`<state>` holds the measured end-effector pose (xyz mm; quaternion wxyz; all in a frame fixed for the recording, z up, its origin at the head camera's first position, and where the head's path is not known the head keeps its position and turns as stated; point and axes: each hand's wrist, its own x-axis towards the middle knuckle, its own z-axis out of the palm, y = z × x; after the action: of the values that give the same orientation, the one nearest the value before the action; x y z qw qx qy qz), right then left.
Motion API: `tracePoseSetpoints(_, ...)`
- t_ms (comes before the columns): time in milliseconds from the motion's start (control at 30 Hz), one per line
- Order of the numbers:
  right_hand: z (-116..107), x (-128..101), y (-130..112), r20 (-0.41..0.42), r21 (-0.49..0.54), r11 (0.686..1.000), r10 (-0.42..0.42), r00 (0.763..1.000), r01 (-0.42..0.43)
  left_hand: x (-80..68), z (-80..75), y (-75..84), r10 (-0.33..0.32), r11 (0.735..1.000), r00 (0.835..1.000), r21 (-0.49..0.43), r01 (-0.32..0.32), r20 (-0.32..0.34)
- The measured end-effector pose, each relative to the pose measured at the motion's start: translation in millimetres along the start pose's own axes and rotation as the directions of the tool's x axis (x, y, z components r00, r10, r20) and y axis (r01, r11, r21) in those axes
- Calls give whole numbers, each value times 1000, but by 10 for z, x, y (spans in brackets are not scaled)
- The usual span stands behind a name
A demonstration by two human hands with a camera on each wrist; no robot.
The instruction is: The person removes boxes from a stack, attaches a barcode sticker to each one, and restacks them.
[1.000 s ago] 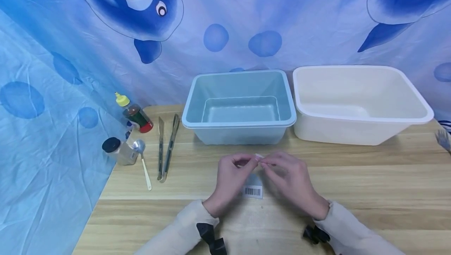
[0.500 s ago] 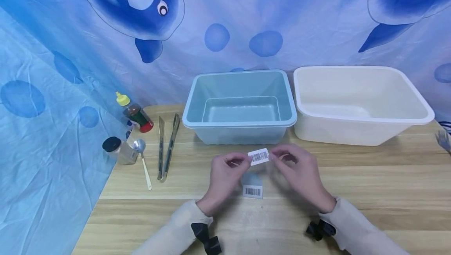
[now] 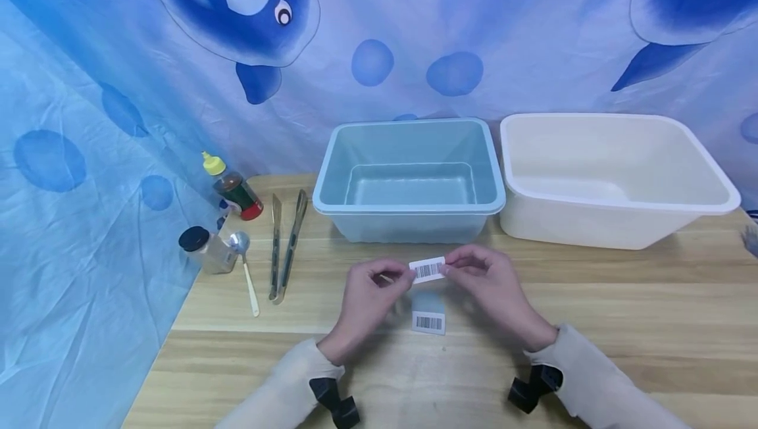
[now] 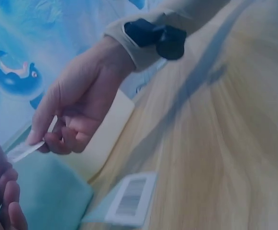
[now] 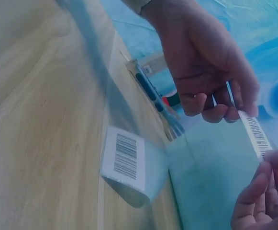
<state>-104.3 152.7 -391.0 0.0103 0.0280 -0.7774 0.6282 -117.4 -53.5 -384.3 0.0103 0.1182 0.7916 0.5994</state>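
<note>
A small white barcode label (image 3: pixel 428 270) is stretched between both hands above the table, its printed side up. My left hand (image 3: pixel 368 301) pinches its left end between thumb and fingers. The right end is pinched by my right hand (image 3: pixel 494 291). Below them on the table lies a bluish backing sheet (image 3: pixel 428 301), slightly curled in the right wrist view, which bears a second barcode label (image 5: pixel 126 155). Neither hand touches that sheet.
Behind the hands stand a light blue basin (image 3: pixel 408 226) and a white basin (image 3: pixel 580 225). At left are tongs (image 3: pixel 290 245), a spoon (image 3: pixel 250 284), a black-lidded jar (image 3: pixel 216 254) and a yellow-capped bottle (image 3: pixel 233 187). A fork (image 3: pixel 750 239) lies at the right edge.
The label, first mostly hidden between the fingertips, came into view stretched between the hands. Since then it has shifted slightly left and down with them. The head view has also shifted slightly.
</note>
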Motion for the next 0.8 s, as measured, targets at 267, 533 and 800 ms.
tracePoseSetpoints(267, 123, 76, 8, 27, 21, 1000, -8, 1000, 8, 28, -137, -84, 31, 999, 1000, 38, -31, 1)
tracePoseSetpoints(533, 242, 215, 51, -17, 70, 997, -37, 999, 38, 141, -194, -162, 93, 989, 996, 117, -91, -13)
tracePoseSetpoints(800, 301, 277, 85, -22, 123, 984, -130, 991, 131, 224, -213, -216, 123, 975, 992, 185, -127, 31)
